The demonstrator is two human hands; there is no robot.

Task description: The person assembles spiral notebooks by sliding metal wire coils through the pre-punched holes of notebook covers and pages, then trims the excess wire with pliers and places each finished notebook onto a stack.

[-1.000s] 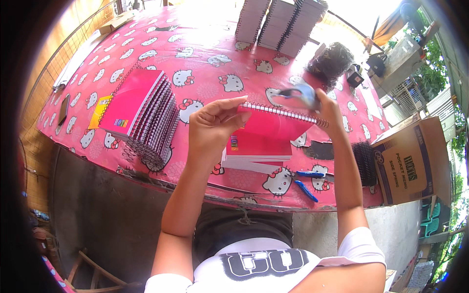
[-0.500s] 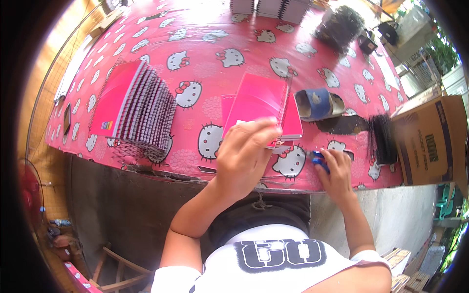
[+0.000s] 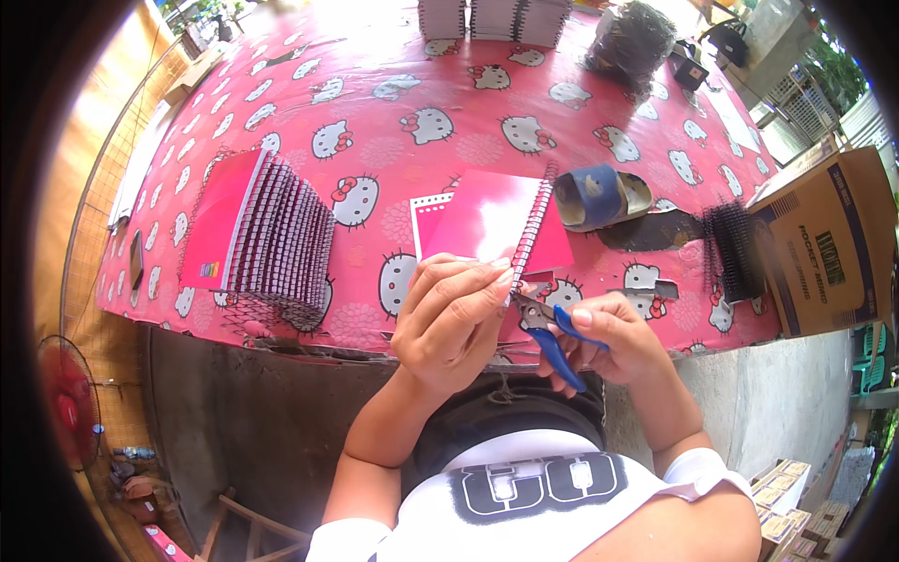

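The left hand [image 3: 451,323] is hiding the lower corner of a pink spiral-bound notebook [image 3: 473,220] over the bench [image 3: 356,272], leaving any contact between the lower end of the coil [image 3: 534,225] and the tips of the blue-handled wire cutters [image 3: 536,314] hard to make out. The left grip is pinching that corner; the grip of the right hand [image 3: 616,339] is holding the spread handles [image 3: 552,355].

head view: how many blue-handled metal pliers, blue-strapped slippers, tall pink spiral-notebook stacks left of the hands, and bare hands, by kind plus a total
Blue-handled metal pliers: 1
Blue-strapped slipper: 1
Tall stack of pink spiral-bound notebooks: 1
Bare hands, left hand and right hand: 2
Total: 5
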